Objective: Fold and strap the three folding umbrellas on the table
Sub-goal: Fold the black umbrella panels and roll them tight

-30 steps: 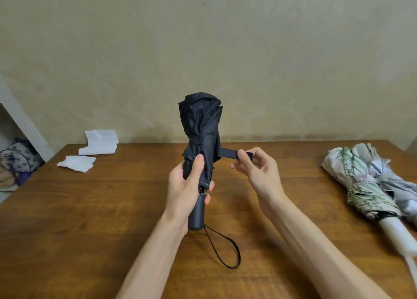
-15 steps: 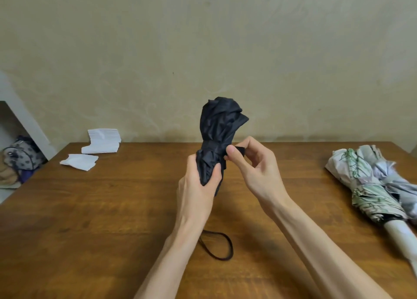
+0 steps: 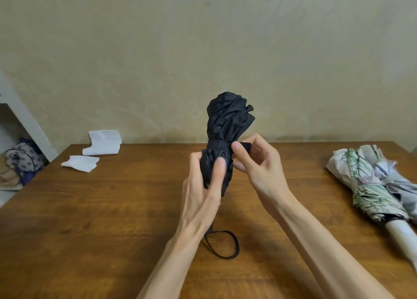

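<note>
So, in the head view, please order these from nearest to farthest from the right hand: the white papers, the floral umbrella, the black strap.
1. black strap, pinched by the right hand.
2. floral umbrella, on the table's right side.
3. white papers, far left.

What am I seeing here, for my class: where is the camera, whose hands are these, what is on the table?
No machine here: a person wears a camera on the head, so the single view looks down at their own bare hands. The left hand grips a black umbrella, held upright. The right hand pinches its strap, wrapped round the cloth. On the table, at the right, lie a green umbrella and a grey umbrella, side by side; papers lie far left.
</note>
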{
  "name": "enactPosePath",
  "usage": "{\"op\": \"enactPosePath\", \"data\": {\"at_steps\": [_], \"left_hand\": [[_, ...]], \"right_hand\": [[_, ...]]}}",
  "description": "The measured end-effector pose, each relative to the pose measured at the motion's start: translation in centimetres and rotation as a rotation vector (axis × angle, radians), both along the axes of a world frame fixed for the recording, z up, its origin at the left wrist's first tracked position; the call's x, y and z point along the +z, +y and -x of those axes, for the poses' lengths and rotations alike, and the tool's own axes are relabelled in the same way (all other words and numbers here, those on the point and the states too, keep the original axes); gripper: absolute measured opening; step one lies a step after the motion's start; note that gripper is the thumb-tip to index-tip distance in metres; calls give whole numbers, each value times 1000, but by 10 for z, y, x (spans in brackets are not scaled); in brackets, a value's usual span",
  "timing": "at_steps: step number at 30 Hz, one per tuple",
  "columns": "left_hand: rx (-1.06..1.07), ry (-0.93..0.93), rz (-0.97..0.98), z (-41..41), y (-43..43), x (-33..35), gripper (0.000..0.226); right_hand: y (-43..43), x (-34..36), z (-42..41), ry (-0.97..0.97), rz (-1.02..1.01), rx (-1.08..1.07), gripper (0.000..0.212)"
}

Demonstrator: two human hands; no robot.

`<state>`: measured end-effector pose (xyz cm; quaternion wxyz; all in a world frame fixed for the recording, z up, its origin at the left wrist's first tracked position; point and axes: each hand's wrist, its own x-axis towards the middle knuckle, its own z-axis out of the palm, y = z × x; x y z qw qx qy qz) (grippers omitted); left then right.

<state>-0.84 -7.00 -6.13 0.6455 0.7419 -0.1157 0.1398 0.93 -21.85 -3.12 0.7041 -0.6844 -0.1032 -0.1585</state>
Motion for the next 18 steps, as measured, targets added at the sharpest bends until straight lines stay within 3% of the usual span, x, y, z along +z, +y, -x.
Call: {"op": "enactPosePath", "data": {"at_steps": [6,12,18], "left_hand": [[-53,77,122,-7,5,0,20],[-262,216,405,-1,-2,1,36],[-214,240,363,-6,1,0,37]], "right_hand": [[-3,1,-2,23,-92,34,24],[-2,2,-1,77,-251,115,22],[-7,5,-2,47,-60,60,23]]}}
